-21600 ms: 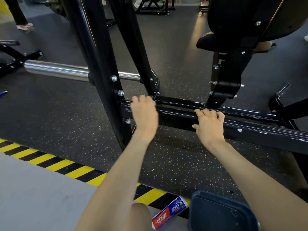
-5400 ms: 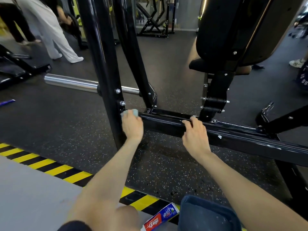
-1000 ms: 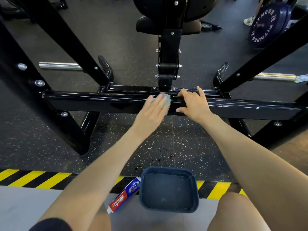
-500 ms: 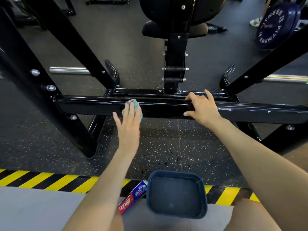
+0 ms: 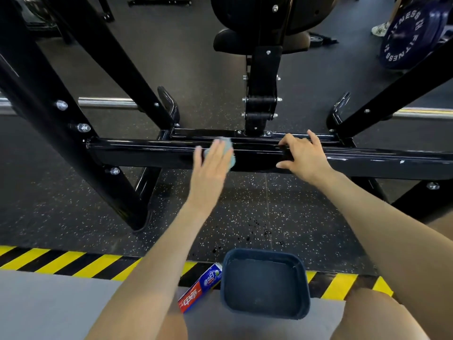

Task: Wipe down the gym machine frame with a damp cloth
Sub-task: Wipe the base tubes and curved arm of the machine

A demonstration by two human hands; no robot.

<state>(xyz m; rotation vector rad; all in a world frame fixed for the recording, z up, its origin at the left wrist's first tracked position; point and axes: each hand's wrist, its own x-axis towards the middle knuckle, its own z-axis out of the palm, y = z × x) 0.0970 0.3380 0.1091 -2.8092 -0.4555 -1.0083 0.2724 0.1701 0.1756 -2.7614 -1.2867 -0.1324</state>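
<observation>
The cloth [image 5: 230,149], pale blue, is back near the middle of the black crossbar [image 5: 147,153]. Half a second ago it was further left along the bar, so that's a quick sweep to the right. It's pressed flat on the bar's front face, just below the seat post [image 5: 261,89].

The left hand [image 5: 210,165] is doing the pressing, with fingers straight and together, nothing curled round the cloth. The right hand [image 5: 305,155] hasn't budged from its spot on the bar. It is laid over the top edge with its fingers loosely spread and the thumb out along the front face, more resting than clamping. The two hands are now near each other, where a moment ago they were well apart.

On the speckled floor [image 5: 49,204] below the bar there's a scatter of dark wet spots [image 5: 259,233]. Nearer in, a dark blue tub [image 5: 225,285] sits on the yellow-and-black stripe [image 5: 61,261], with a toothpaste box [image 5: 201,288] touching its left side, same as before.

What's hard to see:
- The left hand is smeared with motion blur and covers most of the cloth, so only the cloth's right edge peeks out.
- I cannot tell whether there's water in the tub, as its inside is too dark.
- The bar's right end runs out of the picture.
- The weight plate [image 5: 411,30] at top right is cut off by the edge, and the seat [image 5: 245,42] is partly behind its own post.
- A chrome rod [image 5: 107,103] disappears behind the left upright [image 5: 56,133].
</observation>
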